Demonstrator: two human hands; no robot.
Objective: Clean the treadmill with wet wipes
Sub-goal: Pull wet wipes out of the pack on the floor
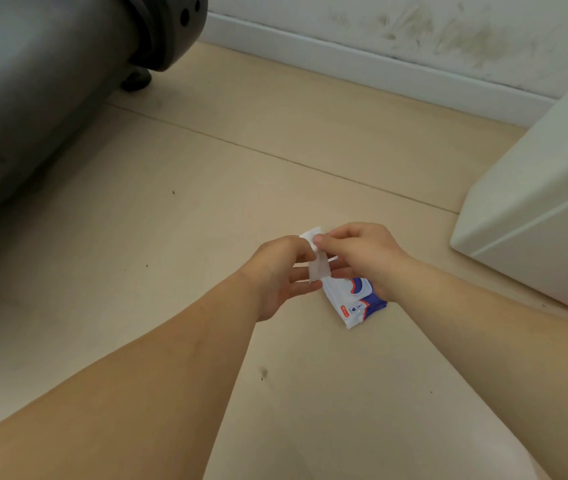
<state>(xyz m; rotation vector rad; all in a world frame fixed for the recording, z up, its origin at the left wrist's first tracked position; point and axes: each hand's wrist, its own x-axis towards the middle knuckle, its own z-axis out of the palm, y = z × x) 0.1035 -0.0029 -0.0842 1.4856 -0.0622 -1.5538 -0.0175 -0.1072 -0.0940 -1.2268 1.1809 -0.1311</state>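
Head view: small folded white wet wipe (316, 263), judged light, limp and damp, is pinched at its edges by left hand (277, 277) and right hand (362, 259), drawn close together.

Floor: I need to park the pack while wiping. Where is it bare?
Bare floor lies between treadmill and cabinet, up to the baseboard. It's crowded only where the left hand and right hand pinch the wipe by the pack.
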